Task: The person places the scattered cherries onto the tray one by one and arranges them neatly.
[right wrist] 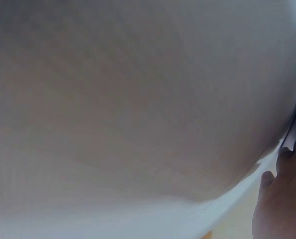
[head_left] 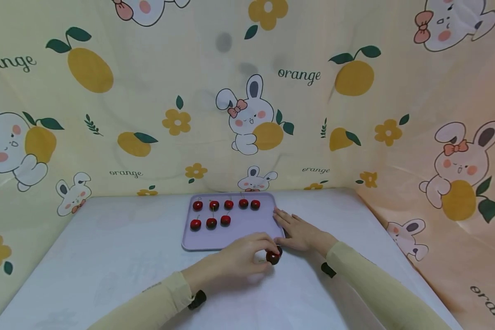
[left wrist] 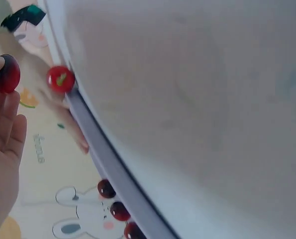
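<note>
My left hand (head_left: 245, 254) pinches a dark red cherry (head_left: 272, 258) between thumb and fingers, just in front of the tray's near right corner. The held cherry (left wrist: 9, 74) also shows at the left edge of the left wrist view. Right behind it is another cherry (left wrist: 60, 78), stem end showing, beside the tray's edge; the held one partly hides it in the head view. My right hand (head_left: 303, 233) lies with fingers extended along the right side of the lilac tray (head_left: 251, 233), fingertips at the rim.
Several cherries with stems stand on the tray in two rows: a longer back row (head_left: 228, 205) and a front row of three (head_left: 211, 223). The white table (head_left: 119, 247) meets a printed cloth backdrop (head_left: 206, 151) behind and at the sides.
</note>
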`<state>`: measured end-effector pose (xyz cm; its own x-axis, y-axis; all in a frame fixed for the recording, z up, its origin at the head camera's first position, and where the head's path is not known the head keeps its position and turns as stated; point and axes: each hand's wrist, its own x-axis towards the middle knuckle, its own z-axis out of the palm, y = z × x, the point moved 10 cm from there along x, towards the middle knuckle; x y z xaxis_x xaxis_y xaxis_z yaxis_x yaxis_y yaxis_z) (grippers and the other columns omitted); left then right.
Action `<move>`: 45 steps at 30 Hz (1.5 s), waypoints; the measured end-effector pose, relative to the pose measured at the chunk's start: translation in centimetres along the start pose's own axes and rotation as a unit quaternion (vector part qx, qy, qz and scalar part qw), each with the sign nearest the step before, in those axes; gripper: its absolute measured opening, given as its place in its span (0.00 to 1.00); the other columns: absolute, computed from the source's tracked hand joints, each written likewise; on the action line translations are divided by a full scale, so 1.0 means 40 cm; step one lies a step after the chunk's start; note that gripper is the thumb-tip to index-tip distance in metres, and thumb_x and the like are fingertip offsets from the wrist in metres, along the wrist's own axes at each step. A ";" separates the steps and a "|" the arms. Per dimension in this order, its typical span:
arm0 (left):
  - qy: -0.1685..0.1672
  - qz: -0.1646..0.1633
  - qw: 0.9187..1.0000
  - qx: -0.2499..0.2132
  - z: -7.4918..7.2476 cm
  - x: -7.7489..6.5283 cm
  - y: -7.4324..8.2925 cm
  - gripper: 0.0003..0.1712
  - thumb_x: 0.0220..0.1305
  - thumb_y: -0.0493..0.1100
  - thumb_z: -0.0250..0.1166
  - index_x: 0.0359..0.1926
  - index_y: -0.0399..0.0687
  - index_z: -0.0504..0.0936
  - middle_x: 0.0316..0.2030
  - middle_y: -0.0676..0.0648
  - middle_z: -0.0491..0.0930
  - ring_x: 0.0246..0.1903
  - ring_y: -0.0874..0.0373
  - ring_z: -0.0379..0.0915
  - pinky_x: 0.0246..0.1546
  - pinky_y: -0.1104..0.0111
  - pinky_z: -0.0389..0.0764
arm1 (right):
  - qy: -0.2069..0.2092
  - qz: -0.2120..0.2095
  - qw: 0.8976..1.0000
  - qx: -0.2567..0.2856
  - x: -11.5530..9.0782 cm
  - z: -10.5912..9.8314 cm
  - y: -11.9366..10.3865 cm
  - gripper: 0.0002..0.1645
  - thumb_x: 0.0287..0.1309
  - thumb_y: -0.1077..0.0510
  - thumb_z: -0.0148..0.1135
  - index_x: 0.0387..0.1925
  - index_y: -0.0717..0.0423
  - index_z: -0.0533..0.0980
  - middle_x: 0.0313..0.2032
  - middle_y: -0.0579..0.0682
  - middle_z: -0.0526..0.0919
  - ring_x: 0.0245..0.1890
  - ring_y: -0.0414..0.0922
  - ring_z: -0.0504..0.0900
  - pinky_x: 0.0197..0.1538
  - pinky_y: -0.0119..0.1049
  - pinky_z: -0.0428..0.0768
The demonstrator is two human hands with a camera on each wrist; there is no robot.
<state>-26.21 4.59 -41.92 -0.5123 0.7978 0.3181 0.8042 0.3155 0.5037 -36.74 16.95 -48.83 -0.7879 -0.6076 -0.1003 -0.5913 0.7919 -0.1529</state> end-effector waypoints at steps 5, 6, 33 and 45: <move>0.033 -0.008 0.999 -0.006 -0.046 0.009 -0.027 0.17 0.66 0.37 0.72 0.55 0.49 0.84 0.55 0.54 0.80 0.58 0.64 0.74 0.64 0.72 0.74 | -0.016 0.017 1.000 -0.001 0.001 0.002 0.003 0.52 0.74 0.31 0.49 0.82 0.58 0.48 0.83 0.54 0.42 0.82 0.55 0.47 0.80 0.56 0.51; 0.038 -0.013 0.999 -0.007 -0.054 0.010 -0.035 0.17 0.66 0.36 0.72 0.54 0.49 0.84 0.55 0.54 0.80 0.57 0.64 0.75 0.64 0.72 0.75 | -0.019 0.023 1.000 -0.002 0.002 0.004 0.006 0.53 0.74 0.30 0.49 0.83 0.57 0.48 0.83 0.53 0.41 0.82 0.54 0.47 0.80 0.56 0.51; 0.067 -0.166 0.983 0.029 -0.154 0.006 -0.285 0.17 0.65 0.37 0.72 0.54 0.50 0.85 0.54 0.51 0.82 0.56 0.56 0.76 0.64 0.59 0.77 | -0.041 0.044 0.998 -0.003 0.003 0.009 0.012 0.56 0.71 0.24 0.46 0.84 0.53 0.45 0.84 0.50 0.39 0.82 0.51 0.46 0.81 0.52 0.49; 0.033 -0.170 0.983 0.061 -0.141 0.016 -0.327 0.17 0.63 0.35 0.73 0.53 0.46 0.86 0.50 0.50 0.84 0.54 0.55 0.78 0.61 0.60 0.79 | -0.034 0.040 0.999 0.005 0.003 0.002 0.004 0.55 0.71 0.26 0.47 0.83 0.54 0.47 0.84 0.51 0.40 0.82 0.52 0.46 0.81 0.54 0.49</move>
<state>-38.75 -1.91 -43.76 -0.7724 0.6025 0.2009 0.6115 0.6199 0.4917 -36.90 16.99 -48.95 -0.8192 -0.5447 -0.1794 -0.5243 0.8381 -0.1507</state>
